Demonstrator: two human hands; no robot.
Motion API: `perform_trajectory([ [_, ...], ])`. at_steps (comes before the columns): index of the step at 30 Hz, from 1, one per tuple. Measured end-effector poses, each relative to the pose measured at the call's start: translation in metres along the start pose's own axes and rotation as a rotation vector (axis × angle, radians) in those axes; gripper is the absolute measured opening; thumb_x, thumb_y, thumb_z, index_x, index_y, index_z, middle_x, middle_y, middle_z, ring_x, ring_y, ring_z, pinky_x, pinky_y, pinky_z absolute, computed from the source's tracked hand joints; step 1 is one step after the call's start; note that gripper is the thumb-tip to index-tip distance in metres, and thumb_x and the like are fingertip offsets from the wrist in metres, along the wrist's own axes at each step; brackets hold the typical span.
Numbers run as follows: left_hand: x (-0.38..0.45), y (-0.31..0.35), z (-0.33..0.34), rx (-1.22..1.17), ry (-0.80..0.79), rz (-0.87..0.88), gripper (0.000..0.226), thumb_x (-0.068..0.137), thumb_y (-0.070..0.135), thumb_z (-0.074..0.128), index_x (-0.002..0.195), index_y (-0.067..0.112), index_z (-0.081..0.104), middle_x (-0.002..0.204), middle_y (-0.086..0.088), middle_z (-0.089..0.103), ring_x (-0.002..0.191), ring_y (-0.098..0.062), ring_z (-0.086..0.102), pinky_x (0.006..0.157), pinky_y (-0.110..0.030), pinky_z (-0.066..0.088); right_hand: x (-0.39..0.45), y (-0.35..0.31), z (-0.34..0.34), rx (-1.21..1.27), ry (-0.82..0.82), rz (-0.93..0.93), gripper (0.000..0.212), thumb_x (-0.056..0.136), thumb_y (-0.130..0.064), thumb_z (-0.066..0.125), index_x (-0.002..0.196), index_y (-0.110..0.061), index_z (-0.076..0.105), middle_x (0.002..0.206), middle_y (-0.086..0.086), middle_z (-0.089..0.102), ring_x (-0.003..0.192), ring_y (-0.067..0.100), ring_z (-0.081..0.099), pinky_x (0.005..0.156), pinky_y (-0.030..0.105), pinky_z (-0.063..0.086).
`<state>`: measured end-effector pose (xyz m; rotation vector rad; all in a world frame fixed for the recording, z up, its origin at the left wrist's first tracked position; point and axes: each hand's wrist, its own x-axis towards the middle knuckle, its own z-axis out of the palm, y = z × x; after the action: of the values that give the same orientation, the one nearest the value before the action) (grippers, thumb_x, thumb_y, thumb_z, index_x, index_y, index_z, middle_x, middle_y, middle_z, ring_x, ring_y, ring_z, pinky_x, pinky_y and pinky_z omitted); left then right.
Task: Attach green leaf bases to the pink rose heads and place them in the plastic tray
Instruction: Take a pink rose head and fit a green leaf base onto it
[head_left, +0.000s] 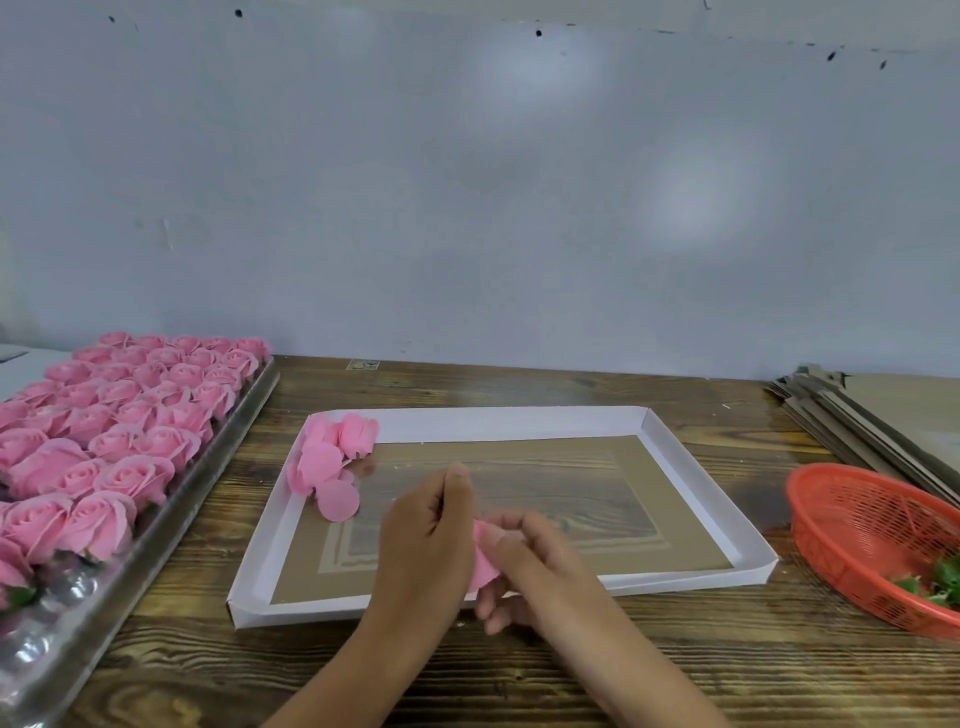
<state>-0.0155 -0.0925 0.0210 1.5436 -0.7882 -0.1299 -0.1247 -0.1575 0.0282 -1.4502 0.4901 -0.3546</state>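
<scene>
One wood-grain table (519, 670), its far edge meeting a pale grey wall (467, 182). One shallow white cardboard box tray (519, 418) at centre, low walls on all four sides, its right half bare and open; a small cluster of loose pink rose heads (332, 462) lay in its far-left corner. One clear plastic tray (67, 634) along the table's left edge, its far rows filled with pink roses (130, 415), its near cups vacant. One round red plastic mesh basket (862, 540) at the right edge, holding green leaf bases (935, 584) at its near side, well apart from the hands. One stack of flat brown cardboard sheets (883, 415) at far right. Over the white tray's near wall, one pink rose head (485, 558) was held between both hands: left hand (428, 540) curled round its left side, right hand (524, 561) with fingers and thumb pinching its right side, the two hands touching.
</scene>
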Motion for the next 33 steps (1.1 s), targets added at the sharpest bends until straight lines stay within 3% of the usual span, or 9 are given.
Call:
perform_trajectory([
  [3,0.003,-0.003,0.0,-0.035,-0.04,-0.107,0.045,0.103,0.029,0.041,0.061,0.013,0.049,0.052,0.002,0.044,0.049,-0.006,0.042,0.049,-0.016,0.038,0.0,0.003,0.0,-0.091,0.077,-0.169,0.026,0.091,-0.016,0.069,0.115,-0.022,0.061,0.078,0.006,0.067,0.07,0.015,0.063,0.067,0.026,0.057],
  [6,0.003,-0.001,0.0,-0.076,-0.085,-0.169,0.042,0.101,0.034,0.039,0.066,0.015,0.052,0.053,0.007,0.046,0.051,-0.002,0.046,0.049,-0.013,0.04,0.0,0.003,0.0,-0.108,0.11,-0.247,0.018,0.094,-0.011,0.064,0.11,-0.019,0.066,0.073,0.004,0.068,0.067,0.014,0.063,0.065,0.026,0.057],
  [11,-0.007,0.001,0.0,0.081,-0.149,0.022,0.03,0.093,0.051,0.037,0.079,0.029,0.052,0.07,0.017,0.059,0.064,-0.001,0.056,0.058,-0.012,0.043,0.005,0.009,-0.003,-0.053,0.246,-0.263,0.017,0.099,-0.017,0.053,0.091,-0.016,0.067,0.063,0.007,0.063,0.055,0.016,0.056,0.05,0.024,0.048],
  [15,-0.008,0.0,0.003,0.186,-0.141,0.085,0.021,0.097,0.044,0.04,0.083,0.034,0.052,0.086,0.025,0.061,0.077,0.001,0.059,0.065,-0.009,0.044,0.007,0.01,-0.004,-0.093,0.24,-0.282,0.02,0.098,-0.027,0.055,0.082,-0.029,0.067,0.063,0.005,0.062,0.054,0.013,0.055,0.048,0.023,0.045],
  [19,-0.005,-0.004,0.003,0.218,-0.109,0.102,0.028,0.101,0.037,0.041,0.075,0.031,0.05,0.075,0.026,0.057,0.069,0.002,0.053,0.063,-0.01,0.041,0.005,0.011,-0.004,-0.139,0.2,-0.289,0.014,0.098,-0.033,0.055,0.09,-0.038,0.066,0.074,0.009,0.068,0.064,0.015,0.063,0.055,0.025,0.05],
  [22,-0.001,-0.005,0.003,0.196,-0.097,0.036,0.033,0.1,0.039,0.038,0.073,0.025,0.051,0.067,0.013,0.058,0.066,0.002,0.053,0.061,-0.011,0.041,0.002,0.013,-0.004,-0.292,0.193,-0.359,0.012,0.092,-0.044,0.059,0.103,-0.047,0.063,0.09,0.0,0.072,0.079,0.017,0.068,0.068,0.037,0.057],
  [26,-0.002,0.0,0.001,0.082,-0.102,-0.045,0.043,0.099,0.045,0.033,0.076,0.018,0.057,0.067,0.001,0.058,0.064,-0.001,0.055,0.057,-0.012,0.042,0.002,0.014,-0.004,-0.364,0.208,-0.427,0.015,0.097,-0.033,0.057,0.108,-0.04,0.064,0.092,-0.008,0.072,0.083,0.017,0.068,0.075,0.045,0.057],
  [29,-0.01,0.004,0.0,0.1,-0.154,0.02,0.04,0.091,0.062,0.036,0.083,0.03,0.058,0.08,0.017,0.067,0.075,0.001,0.062,0.062,-0.009,0.045,0.002,0.015,-0.003,-0.311,0.243,-0.408,0.016,0.097,-0.038,0.055,0.107,-0.033,0.066,0.093,-0.004,0.074,0.084,0.016,0.07,0.077,0.048,0.058],
  [33,-0.006,0.003,0.003,0.16,-0.052,0.132,0.027,0.1,0.041,0.044,0.078,0.03,0.056,0.073,0.026,0.064,0.071,0.002,0.062,0.06,-0.007,0.042,0.003,0.012,0.001,-0.086,0.182,-0.338,0.027,0.087,-0.043,0.058,0.105,-0.027,0.069,0.085,0.013,0.072,0.072,0.021,0.068,0.069,0.041,0.061],
])
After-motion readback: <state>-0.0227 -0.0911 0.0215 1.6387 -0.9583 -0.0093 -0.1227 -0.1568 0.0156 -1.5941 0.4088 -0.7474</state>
